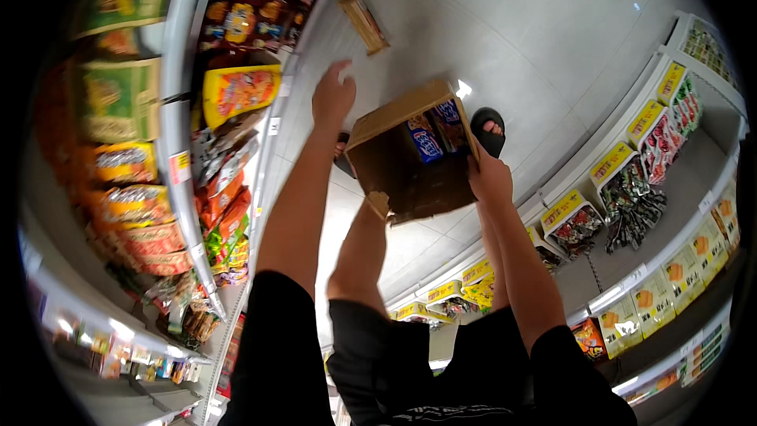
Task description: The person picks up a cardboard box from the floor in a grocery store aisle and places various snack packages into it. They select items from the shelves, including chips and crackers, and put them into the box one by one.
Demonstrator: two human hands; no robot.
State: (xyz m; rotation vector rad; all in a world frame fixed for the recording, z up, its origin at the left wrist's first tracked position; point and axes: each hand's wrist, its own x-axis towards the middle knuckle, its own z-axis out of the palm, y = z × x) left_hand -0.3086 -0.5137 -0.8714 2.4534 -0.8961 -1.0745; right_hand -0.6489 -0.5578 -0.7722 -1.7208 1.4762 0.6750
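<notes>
My right hand (490,178) grips the right edge of an open cardboard box (390,175), its fingers over the rim. Inside, on the right, stand blue snack packets (424,139), with the rest of the visible interior dark and bare. The box's lower left corner is torn, beside my left knee. My left hand (334,95) is raised off the box's upper left, fingers apart and holding nothing. Just beyond it a small brown package (364,24) lies on the tiled floor.
Shelves of bagged snacks (241,92) rise close on my left. To the right, shelving carries white bins of wrapped sweets (615,166) above a row of yellow-green packs (650,302). My sandalled foot (489,130) is right of the box.
</notes>
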